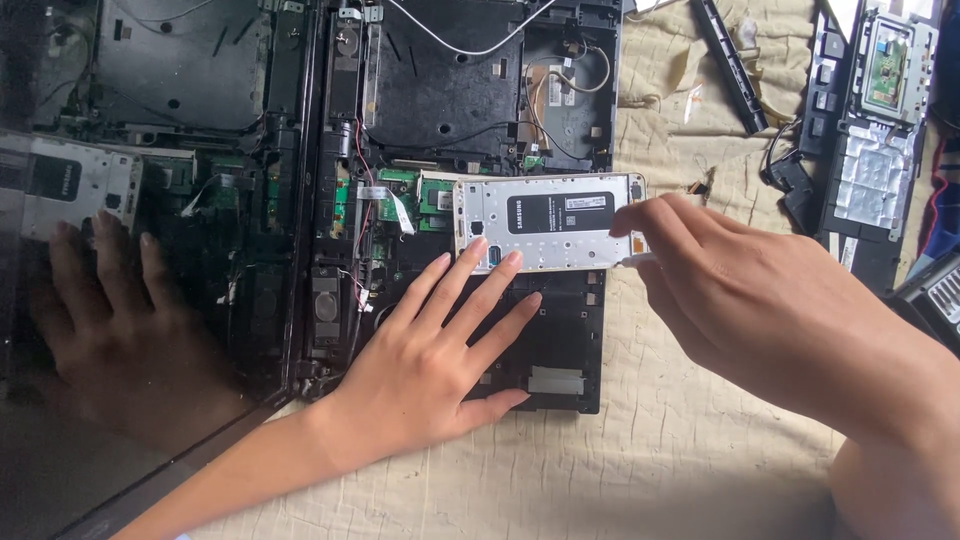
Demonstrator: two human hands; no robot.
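White phone frame under both hands.

Beige quilted cloth covers the tabletop, w/ soft daylight. Dark glossy panel at left mirrors the scene.

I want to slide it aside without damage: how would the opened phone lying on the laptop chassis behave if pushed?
The phone looks thin, flat and rigid, so it would probably slide rather than roll. It rests on the uneven laptop chassis, so it may rock or catch. Its exposed back suggests fragility; push gently.
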